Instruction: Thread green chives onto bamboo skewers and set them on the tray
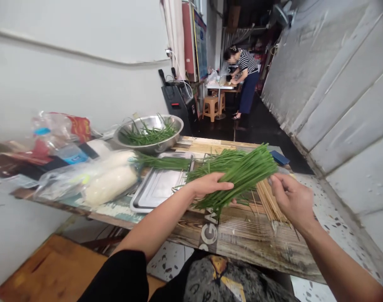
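My left hand [208, 184] grips a thick bundle of green chives [241, 167] near its cut ends, holding it above the wooden table [241, 239]. My right hand [288, 197] hovers just right of the bundle with thumb and fingers pinched together near the stalks; whether anything is in the pinch is unclear. A pile of bamboo skewers [269, 201] lies on the table under and between both hands.
A flat steel tray [156, 186] holds more chives, and a steel bowl [149, 134] of greens stands behind it. White radishes in plastic [111, 182] lie at the left. Farther off, a person in a striped top [246, 79] works at a small table with stools.
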Motion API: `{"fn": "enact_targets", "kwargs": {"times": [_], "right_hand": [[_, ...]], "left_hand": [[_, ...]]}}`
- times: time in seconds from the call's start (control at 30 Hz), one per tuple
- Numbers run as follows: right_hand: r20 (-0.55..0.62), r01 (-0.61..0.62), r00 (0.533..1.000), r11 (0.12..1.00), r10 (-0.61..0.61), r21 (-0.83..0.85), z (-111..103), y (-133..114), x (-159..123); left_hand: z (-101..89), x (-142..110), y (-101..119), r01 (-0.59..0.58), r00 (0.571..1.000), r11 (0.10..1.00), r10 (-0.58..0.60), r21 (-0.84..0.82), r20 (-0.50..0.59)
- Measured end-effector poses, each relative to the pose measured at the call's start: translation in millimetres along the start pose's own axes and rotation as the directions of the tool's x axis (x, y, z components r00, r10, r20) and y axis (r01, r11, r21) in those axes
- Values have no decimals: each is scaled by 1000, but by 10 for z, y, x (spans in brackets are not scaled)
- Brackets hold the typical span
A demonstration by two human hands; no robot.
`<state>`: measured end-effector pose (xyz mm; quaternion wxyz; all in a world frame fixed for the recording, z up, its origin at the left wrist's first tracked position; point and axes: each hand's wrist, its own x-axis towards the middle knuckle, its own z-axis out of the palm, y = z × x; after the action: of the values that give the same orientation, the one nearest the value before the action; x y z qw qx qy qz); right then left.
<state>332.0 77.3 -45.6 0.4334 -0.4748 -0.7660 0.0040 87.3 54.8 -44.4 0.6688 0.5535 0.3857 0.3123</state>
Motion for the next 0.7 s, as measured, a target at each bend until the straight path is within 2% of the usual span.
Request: {"fn": "enact_targets", "kwargs": {"times": [0.07, 0.1, 0.17, 0.2, 0.27, 0.33, 0.43, 0.5, 0.6, 0.7], "right_hand": [[51, -52, 998, 992, 47, 113, 124, -194, 81], [95, -81, 993, 982, 65, 172, 215, -301, 119], [222, -171, 969, 943, 108, 286, 459, -535, 189], [318, -245, 939, 904, 132, 349, 609, -663, 222], [539, -450, 826, 767, 163, 458, 950, -939, 281], [714, -676, 668, 573, 211, 463, 1320, -1223, 331], [760, -759, 592, 501, 267, 415, 1847, -1593, 398], [774, -794, 552, 480, 311, 373, 2137, -1759, 438], [787, -824, 498, 481, 364, 298, 2449, -1868, 468], [803, -821, 461, 525, 378, 224, 2625, -1860, 459]], "left_hand": [[-153, -230, 87, 34, 998, 999, -35, -18, -55], [-268, -347, 131, 60, 992, 998, -56, 30, -110], [-574, -580, 213, 129, 972, 968, -81, 214, -223], [-756, -690, 247, 158, 957, 930, -61, 332, -284], [-1149, -887, 292, 227, 936, 822, -36, 523, -349], [-1535, -1029, 303, 305, 919, 724, -52, 618, -392], [-2020, -1110, 255, 422, 881, 553, -63, 718, -469], [-2263, -1085, 194, 488, 853, 460, -71, 742, -517], [-2511, -990, 98, 544, 831, 317, -76, 777, -551], [-2623, -892, 27, 562, 827, 182, -92, 807, -555]]}}
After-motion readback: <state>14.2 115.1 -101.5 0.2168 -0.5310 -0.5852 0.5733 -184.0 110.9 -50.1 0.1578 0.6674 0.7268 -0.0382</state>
